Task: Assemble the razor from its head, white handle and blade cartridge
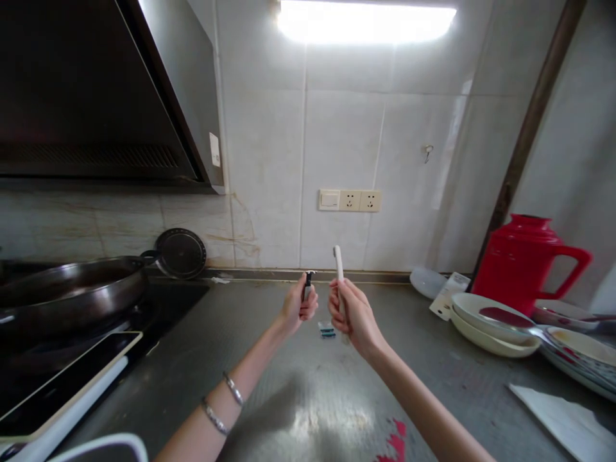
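My left hand (299,303) is raised over the grey counter, its fingers wrapped round a small black-and-silver tool (308,282) whose dark top end points up. I cannot make out its exact kind. To the right, my right hand (353,314) grips a slim white handle (339,263) with a slightly bent tip, held upright. A gap separates the two hands, and the held things do not touch. Behind them on the counter lies a small clear packet (326,330) with dark and teal strips, close to my right hand's fingers.
At left, a steel pan (77,289) sits on the black cooktop beside a phone (72,378). To the right are a red thermos jug (513,260), stacked bowls (495,343), plates (587,359) and a white sheet (563,417). Wall sockets (360,201) are ahead.
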Action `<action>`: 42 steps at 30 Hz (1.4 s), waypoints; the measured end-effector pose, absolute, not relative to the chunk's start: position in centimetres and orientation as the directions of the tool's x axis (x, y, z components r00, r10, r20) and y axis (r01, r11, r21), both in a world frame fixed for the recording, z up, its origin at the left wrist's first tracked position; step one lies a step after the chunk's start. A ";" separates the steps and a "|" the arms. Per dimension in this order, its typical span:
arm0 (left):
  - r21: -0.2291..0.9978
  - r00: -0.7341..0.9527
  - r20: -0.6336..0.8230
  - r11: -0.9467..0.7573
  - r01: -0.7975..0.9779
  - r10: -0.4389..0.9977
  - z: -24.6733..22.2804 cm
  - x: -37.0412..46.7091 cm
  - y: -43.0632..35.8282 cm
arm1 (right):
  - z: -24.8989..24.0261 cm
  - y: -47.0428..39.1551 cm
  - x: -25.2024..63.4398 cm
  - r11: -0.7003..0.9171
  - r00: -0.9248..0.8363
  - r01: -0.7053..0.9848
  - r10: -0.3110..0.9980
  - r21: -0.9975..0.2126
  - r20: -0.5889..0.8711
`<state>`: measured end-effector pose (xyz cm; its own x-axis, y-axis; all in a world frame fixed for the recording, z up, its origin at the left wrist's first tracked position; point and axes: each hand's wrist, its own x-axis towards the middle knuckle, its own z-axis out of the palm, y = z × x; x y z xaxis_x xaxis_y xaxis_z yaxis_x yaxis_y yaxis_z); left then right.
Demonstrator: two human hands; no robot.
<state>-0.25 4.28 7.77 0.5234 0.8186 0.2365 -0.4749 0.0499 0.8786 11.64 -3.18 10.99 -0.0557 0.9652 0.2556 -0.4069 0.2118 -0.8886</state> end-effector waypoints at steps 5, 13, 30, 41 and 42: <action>0.919 0.393 0.245 -0.083 -0.386 0.886 6.9 0.8 4.5 | 9.8 -5.3 10.7 0.059 -0.235 -0.431 0.956 -0.901 0.175; 0.944 0.373 0.205 -0.083 -0.318 0.905 6.5 1.3 4.3 | 6.7 -6.6 9.5 -0.008 -0.223 -0.472 0.968 -0.882 0.110; 0.935 0.377 0.264 -0.139 -0.326 0.888 6.6 1.4 4.1 | 7.9 -8.0 8.9 -0.132 -0.257 -0.619 0.966 -0.774 0.041; 0.931 0.398 0.285 -0.153 -0.331 0.872 7.1 1.4 3.7 | 8.0 -7.8 9.3 -0.118 -0.239 -0.625 0.970 -0.772 0.045; 0.932 0.394 0.274 -0.142 -0.332 0.877 7.1 1.3 3.7 | 7.9 -7.8 9.3 -0.138 -0.250 -0.615 0.968 -0.776 0.026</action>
<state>1.35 3.72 7.12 0.3944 0.8772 0.2737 -0.3324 -0.1415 0.9325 9.27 -7.80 7.87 -0.2496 0.9680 0.0262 -0.6151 -0.1376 -0.7763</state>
